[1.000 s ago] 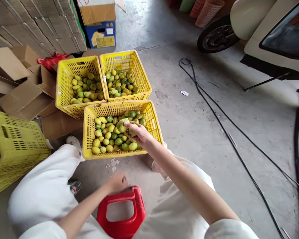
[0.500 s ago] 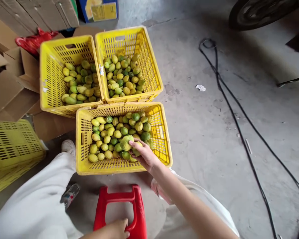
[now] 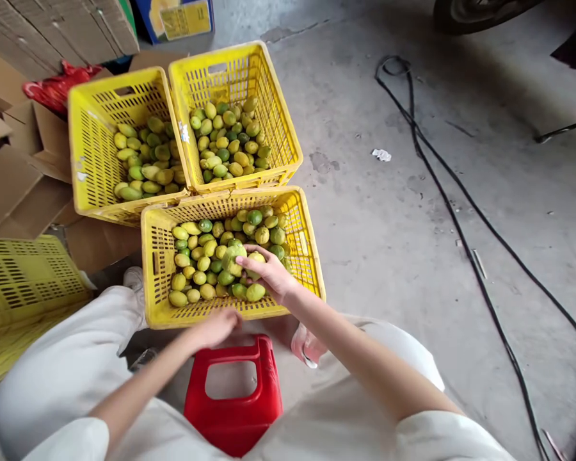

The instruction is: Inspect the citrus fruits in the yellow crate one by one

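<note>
My right hand point(image 3: 271, 274) is closed around a bumpy yellow-green lemon point(image 3: 233, 260) and a second lemon point(image 3: 256, 261) tucked against the palm. It hovers over the near yellow crate point(image 3: 233, 314), where many green and yellow lemons point(image 3: 206, 263) lie loose. My left hand point(image 3: 222, 325) is smeared by motion at that crate's front edge, its fingers too blurred to read. Just below it, a red plastic stool point(image 3: 235, 413) stands between my legs.
Behind stand two more yellow crates, left point(image 3: 84, 160) and right point(image 3: 273, 96), with lemons inside. Cardboard boxes point(image 3: 19, 186) and another yellow crate point(image 3: 24, 282) crowd the left. A black cable point(image 3: 454, 234) runs along the floor at right, below a wheel point(image 3: 480, 13).
My left hand has left the stool and moved up to the near crate's front edge. The right hand keeps its lemons over the crate. The view has shifted slightly.
</note>
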{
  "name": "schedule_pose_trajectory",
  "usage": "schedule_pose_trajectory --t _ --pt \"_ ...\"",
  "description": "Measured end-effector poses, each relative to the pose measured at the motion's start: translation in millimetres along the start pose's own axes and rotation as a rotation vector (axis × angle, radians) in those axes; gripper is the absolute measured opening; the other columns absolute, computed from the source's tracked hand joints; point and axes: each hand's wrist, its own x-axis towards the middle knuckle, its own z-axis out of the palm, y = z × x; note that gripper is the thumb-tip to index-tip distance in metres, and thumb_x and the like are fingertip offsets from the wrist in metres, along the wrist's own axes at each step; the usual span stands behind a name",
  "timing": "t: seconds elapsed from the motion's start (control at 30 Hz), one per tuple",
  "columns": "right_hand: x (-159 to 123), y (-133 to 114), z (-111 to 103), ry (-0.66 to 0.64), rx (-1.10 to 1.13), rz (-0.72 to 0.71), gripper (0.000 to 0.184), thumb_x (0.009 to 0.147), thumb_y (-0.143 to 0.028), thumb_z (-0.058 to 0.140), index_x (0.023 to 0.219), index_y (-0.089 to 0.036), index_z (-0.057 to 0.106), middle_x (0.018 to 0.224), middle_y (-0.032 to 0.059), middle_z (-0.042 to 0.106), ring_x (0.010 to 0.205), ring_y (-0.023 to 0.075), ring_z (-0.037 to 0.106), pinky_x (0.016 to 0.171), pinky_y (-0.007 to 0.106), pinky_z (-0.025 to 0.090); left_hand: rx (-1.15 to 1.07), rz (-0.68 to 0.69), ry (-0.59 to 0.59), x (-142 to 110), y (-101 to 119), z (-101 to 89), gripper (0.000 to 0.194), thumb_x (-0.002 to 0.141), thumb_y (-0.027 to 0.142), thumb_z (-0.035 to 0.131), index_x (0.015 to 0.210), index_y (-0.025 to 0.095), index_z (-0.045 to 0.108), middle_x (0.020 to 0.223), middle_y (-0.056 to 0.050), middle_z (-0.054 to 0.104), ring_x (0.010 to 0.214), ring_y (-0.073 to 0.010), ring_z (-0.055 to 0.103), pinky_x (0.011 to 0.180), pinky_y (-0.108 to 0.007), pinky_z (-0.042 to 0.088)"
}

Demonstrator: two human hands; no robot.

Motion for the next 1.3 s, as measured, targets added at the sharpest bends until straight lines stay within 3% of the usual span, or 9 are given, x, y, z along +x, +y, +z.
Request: schedule_pose_trajectory --t 0.13,0.2,0.3,0.43,0.6,0.73,0.93,1.13,1.3 --pt "-8.4 -7.2 11.5 -0.041 -0.009 -0.081 0.056 0.048 -0.031 0.094 0.095 -0.023 0.065 0.072 -0.004 0.066 0.055 0.0086 0.056 0.049 0.02 0.045 -0.194 0.016 0.265 10.1 46.3 -92.1 0.044 0.088 0.055 0.055 0.114 0.022 0.07 0.112 -0.012 0.072 0.104 -0.027 0.068 0.081 -0.038 0.057" --pt "-14.3 -6.1 19.2 -0.079 -0.02 -0.113 0.054 0.05 -0.033 0.093 0.095 -0.023 0.064 0.074 -0.0038 0.066 0.056 0.0086 0.056 0.05 0.021 0.044 -0.256 0.122 0.169 -0.1 67.1 -108.6 0.053 0.088 0.055 0.06 0.135 0.031 0.059 0.136 -0.009 0.061 0.114 -0.0261 0.065 0.087 -0.037 0.057" --pt "-23.7 -0.1 29.8 -0.139 -0.053 -0.149 0.053 0.05 -0.031 0.092 0.093 -0.023 0.063 0.077 -0.0044 0.063 0.059 0.0087 0.054 0.052 0.022 0.045 -0.227 0.309 0.056 -19.4 87.7 -97.8 0.06 0.084 0.046 0.07 0.141 0.033 0.053 0.145 -0.007 0.053 0.12 -0.0273 0.061 0.093 -0.036 0.057" --pt "-37.1 1.7 37.9 -0.199 -0.031 -0.227 0.048 0.055 -0.026 0.087 0.095 -0.024 0.061 0.084 -0.0048 0.061 0.071 0.0105 0.057 0.063 0.023 0.05 -0.113 0.47 0.259 -31.6 93.7 -76.2 0.046 0.08 0.035 0.077 0.122 0.026 0.062 0.132 -0.006 0.059 0.124 -0.0255 0.057 0.097 -0.032 0.055" --pt "-52.8 -12.3 40.6 -0.266 0.018 -0.283 0.051 0.058 -0.023 0.082 0.105 -0.028 0.062 0.098 -0.0034 0.065 0.089 0.0149 0.062 0.084 0.029 0.053 -0.44 0.407 0.316 -36.6 88.8 -80.3 0.048 0.081 0.038 0.071 0.122 0.027 0.049 0.112 -0.006 0.064 0.096 -0.0224 0.068 0.072 -0.033 0.058" --pt "-56.9 -15.6 43.8 -0.239 -0.067 -0.355 0.053 0.057 -0.028 0.086 0.104 -0.028 0.062 0.092 -0.0037 0.062 0.077 0.0122 0.059 0.068 0.025 0.05 -0.635 0.384 0.251 -40.7 89.1 -75.9 0.044 0.078 0.036 0.069 0.116 0.026 0.049 0.097 -0.004 0.066 0.079 -0.0192 0.068 0.062 -0.031 0.054" --pt "-50.6 -12.3 62.5 -0.21 -0.146 -0.407 0.041 0.066 -0.051 0.081 0.08 -0.025 0.052 0.071 -0.0044 0.052 0.053 0.0076 0.044 0.042 0.02 0.023 -0.63 0.461 0.261 -46.4 105.6 -61.7 0.037 0.07 0.035 0.078 0.096 0.021 0.055 0.073 0.003 0.06 0.05 -0.0084 0.052 0.045 -0.024 0.039" --pt "-53.0 -11.5 70.5 -0.313 -0.003 -0.447 0.039 0.069 -0.047 0.073 0.1 -0.028 0.06 0.099 0.0004 0.065 0.094 0.0187 0.062 0.068 0.026 0.051 -0.678 0.588 0.331 -46.2 123.4 -61.4 0.041 0.068 0.043 0.082 0.09 0.022 0.054 0.072 0.004 0.06 0.048 -0.0079 0.052 0.042 -0.022 0.037" --pt "-61.8 -3.3 50.7 -0.159 0.004 -0.36 0.054 0.059 -0.034 0.087 0.105 -0.028 0.059 0.089 -0.0036 0.062 0.083 0.0141 0.062 0.067 0.025 0.053 -0.869 0.388 0.242 -51.1 118.8 -67.4 0.036 0.08 0.053 0.065 0.096 0.021 0.057 0.082 -0.002 0.066 0.062 -0.0145 0.062 0.049 -0.025 0.048"
